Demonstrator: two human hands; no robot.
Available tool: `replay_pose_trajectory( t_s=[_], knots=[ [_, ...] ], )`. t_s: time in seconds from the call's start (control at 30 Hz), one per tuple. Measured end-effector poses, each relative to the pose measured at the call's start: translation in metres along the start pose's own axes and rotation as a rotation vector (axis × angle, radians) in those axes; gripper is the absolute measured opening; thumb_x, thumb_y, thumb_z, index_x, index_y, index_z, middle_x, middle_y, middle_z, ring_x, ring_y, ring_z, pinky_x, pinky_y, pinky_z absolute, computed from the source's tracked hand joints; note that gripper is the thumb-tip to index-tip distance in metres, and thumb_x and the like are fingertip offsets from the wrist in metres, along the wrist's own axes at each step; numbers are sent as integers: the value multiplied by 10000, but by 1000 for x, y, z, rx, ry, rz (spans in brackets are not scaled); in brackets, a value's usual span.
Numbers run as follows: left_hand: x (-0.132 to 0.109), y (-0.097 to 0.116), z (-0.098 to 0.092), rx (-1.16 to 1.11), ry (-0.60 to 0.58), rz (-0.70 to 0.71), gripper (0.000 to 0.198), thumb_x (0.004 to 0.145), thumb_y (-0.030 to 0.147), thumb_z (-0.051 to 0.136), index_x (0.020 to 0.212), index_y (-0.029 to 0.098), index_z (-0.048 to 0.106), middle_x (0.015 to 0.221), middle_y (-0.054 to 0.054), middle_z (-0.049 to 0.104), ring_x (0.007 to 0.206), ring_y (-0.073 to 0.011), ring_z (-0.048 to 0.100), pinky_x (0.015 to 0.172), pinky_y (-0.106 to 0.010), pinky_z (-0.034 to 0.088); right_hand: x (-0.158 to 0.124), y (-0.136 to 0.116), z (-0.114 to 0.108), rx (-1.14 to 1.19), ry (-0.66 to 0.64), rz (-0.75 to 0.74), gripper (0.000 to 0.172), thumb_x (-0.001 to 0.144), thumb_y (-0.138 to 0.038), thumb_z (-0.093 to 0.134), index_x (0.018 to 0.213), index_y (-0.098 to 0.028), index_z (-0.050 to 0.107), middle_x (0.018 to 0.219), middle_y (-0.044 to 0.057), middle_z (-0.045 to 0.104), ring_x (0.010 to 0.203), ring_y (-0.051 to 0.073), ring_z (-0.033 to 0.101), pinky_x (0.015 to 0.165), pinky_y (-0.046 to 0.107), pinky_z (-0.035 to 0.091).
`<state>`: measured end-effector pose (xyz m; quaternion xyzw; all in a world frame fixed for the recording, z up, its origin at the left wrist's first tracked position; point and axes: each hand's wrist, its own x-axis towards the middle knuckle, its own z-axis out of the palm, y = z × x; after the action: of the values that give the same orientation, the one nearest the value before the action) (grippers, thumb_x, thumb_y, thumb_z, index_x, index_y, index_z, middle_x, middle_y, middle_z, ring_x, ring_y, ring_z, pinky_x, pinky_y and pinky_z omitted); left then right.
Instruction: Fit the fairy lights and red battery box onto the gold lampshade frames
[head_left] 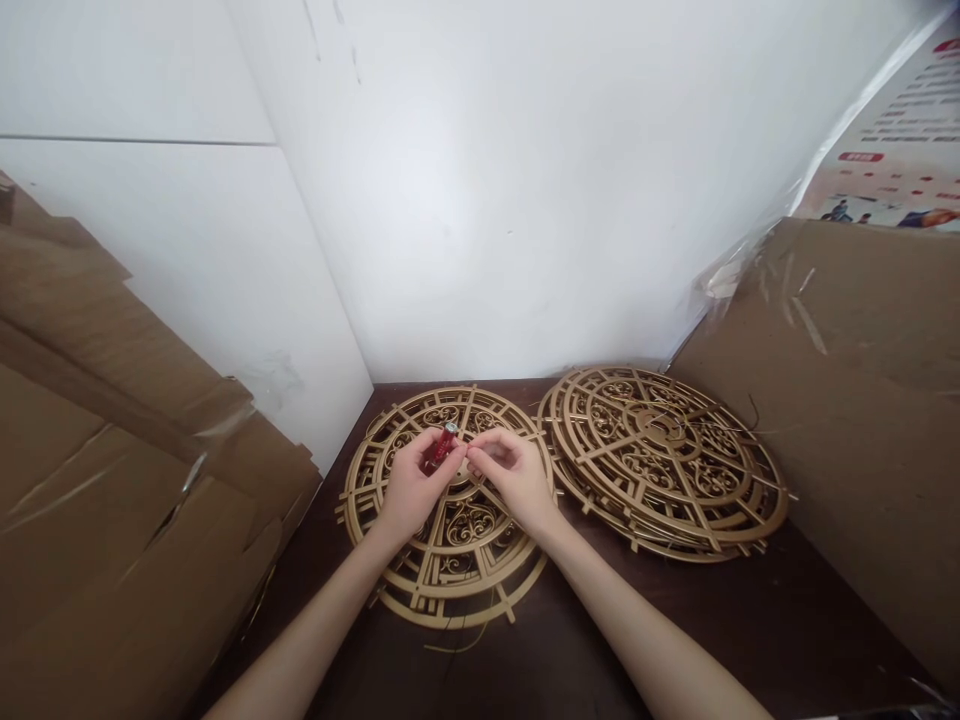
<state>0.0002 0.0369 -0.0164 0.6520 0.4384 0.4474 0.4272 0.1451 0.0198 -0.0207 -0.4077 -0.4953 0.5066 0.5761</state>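
My left hand (420,478) is closed around a red lighter (444,444), whose metal top points up and away from me. Thumb and forefinger of my right hand (514,475) are pinched together, right beside the left thumb tip. Whatever sits between those fingertips is too small to make out. Both hands are over the middle of a stack of gold openwork discs (471,578), with rings, spokes and scroll patterns. A thin gold cord (454,649) trails from the near edge of this stack.
A second stack of gold openwork discs (667,490) lies to the right, with loose cords on top. Cardboard sheets (135,520) wall the left side, and another cardboard panel (855,400) the right. Behind the dark tabletop (630,620) rises a white wall (510,200).
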Motion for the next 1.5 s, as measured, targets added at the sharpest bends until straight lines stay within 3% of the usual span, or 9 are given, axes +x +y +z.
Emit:
replay_pose_trajectory(
  t_s=[0.53, 0.77, 0.93, 1.27, 1.5],
  knots=[
    [0, 0, 0, -12, 19, -5, 204, 815, 363, 606, 831, 160, 599, 721, 11, 571, 600, -85, 494, 559, -202, 402, 0, 4, -3, -61, -50, -28, 98, 753, -252, 676, 789, -162, 660, 655, 4, 624, 599, 124, 566, 586, 240, 462],
    [0, -3, 0, -38, 18, 21, 212, 801, 348, 629, 902, 161, 622, 833, -16, 622, 729, -119, 564, 656, -227, 448, 1, 6, -4, -103, -65, -58, 98, 763, -248, 669, 811, -163, 664, 699, 12, 636, 626, 125, 574, 602, 238, 465],
    [0, -2, 1, -21, 38, 39, 195, 798, 346, 632, 844, 158, 611, 761, 1, 591, 674, -103, 536, 616, -216, 429, 0, 1, -3, -153, -40, -57, 136, 765, -278, 665, 819, -156, 694, 679, 20, 647, 583, 120, 564, 563, 231, 450],
    [2, -3, 3, -157, 63, -74, 248, 773, 376, 653, 874, 153, 614, 616, 42, 491, 462, -43, 356, 437, -177, 314, -1, 3, -3, -113, 1, -56, 177, 742, -340, 680, 759, -165, 662, 564, -15, 583, 510, 110, 513, 515, 231, 415],
    [1, -1, 3, -145, 55, -73, 247, 762, 375, 661, 855, 152, 610, 566, 52, 472, 443, -49, 361, 429, -181, 319, -1, 1, -5, -191, 7, -111, 145, 762, -305, 663, 756, -165, 704, 588, -15, 554, 525, 101, 469, 507, 230, 368]
  ],
)
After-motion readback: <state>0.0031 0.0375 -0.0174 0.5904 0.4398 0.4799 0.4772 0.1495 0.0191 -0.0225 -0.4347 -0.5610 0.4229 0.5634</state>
